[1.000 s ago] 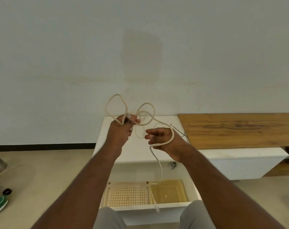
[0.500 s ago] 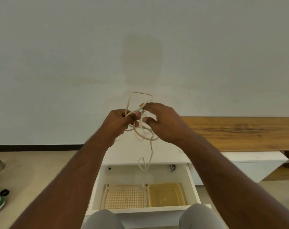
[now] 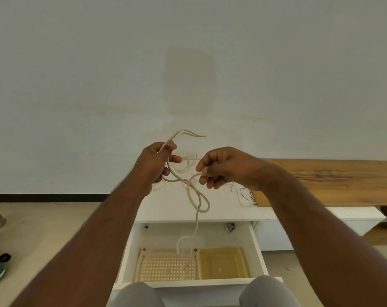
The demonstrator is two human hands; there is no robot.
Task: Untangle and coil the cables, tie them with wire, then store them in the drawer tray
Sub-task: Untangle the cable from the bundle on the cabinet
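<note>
Pinching looped cream cable [image 3: 197,196] (matte, cord-like), left hand [image 3: 153,165], right hand [image 3: 223,168]

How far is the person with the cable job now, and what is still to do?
Done: the drawer stands open, its perforated tray ready. In hand: the left hand and right hand hold one cream cable, still looped, its tail hanging over the tray. Left: coiling and tying it, plus the other cables lying loose on the white cabinet top. Nothing is stored yet.
</note>
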